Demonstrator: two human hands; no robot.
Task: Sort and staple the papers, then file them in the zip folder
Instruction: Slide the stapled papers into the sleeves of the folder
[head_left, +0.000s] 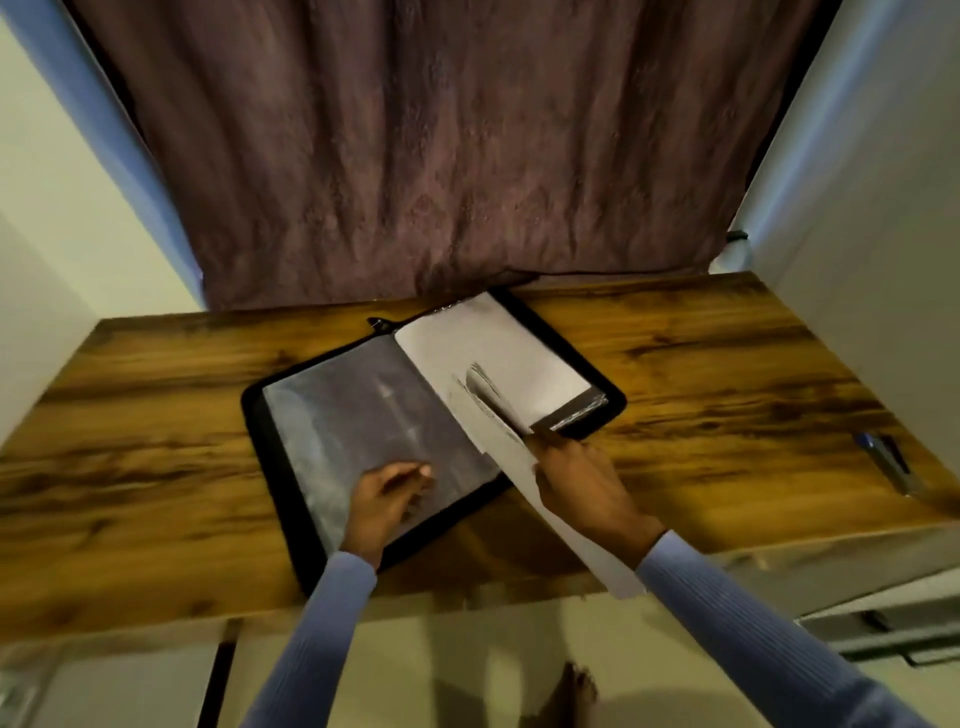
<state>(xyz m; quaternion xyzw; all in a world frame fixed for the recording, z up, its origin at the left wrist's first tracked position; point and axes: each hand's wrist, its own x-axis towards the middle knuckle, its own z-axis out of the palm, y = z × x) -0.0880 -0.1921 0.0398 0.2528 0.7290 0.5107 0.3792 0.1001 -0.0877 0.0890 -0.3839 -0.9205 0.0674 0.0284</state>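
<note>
Nearest the viewer, the left hand (387, 496) rests on the grey plastic sleeve page (363, 431) of the zip folder (610, 395), its fingers apparently loosely curled though motion blur prevents certainty, while the right hand (582, 486) grips a white sheaf of papers (498, 441) angled across the folder's near right edge. The folder lies open and flat at the centre of the wooden table (156, 415), white pages on its right half. Further right a blue pen (888, 462) lies well apart; a purple curtain (415, 156) hangs behind.
</note>
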